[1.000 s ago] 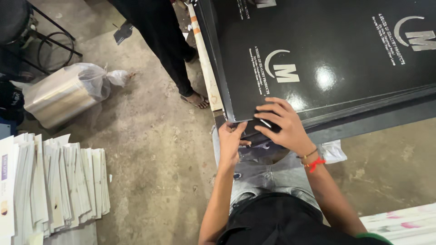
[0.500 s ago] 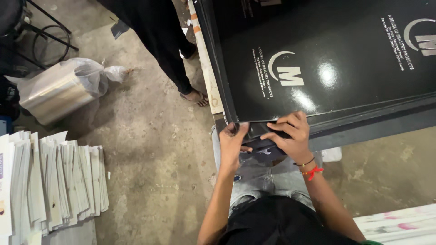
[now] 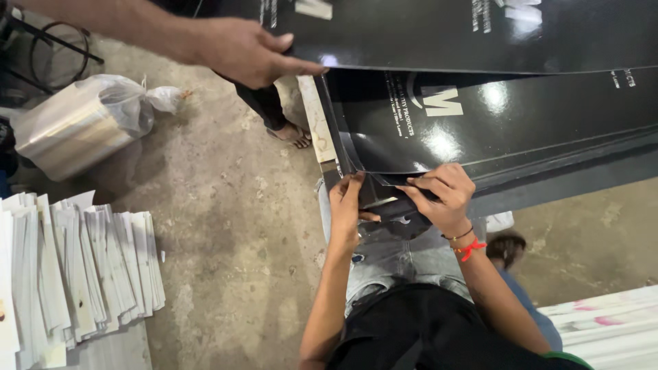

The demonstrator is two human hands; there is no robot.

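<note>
The person's left hand (image 3: 346,205) and right hand (image 3: 442,195) meet at the near corner of a stack of glossy black sheets (image 3: 521,130). The left hand has its fingers curled shut around the corner edge, thumb on the underside. The right hand, with a red thread and a dark band at its wrist, lies just beside it with its fingers half bent and pressed on the same corner, pinching the top layers — how many sheets it grips cannot be told.

Above both hands a co-worker's hand (image 3: 250,51) reaches in from the upper left and holds the edge of a lifted black sheet (image 3: 425,31), which hangs clear over the stack. Between the co-worker's hand and the left hand a pale strip (image 3: 317,120) runs along the stack's edge, and a bare foot (image 3: 291,133) stands on the concrete floor (image 3: 226,226) just left of it.

Well to the left of the left hand lie fanned white printed sheets (image 3: 82,267); farther up — a shiny roll in a clear plastic bag (image 3: 82,127).
</note>
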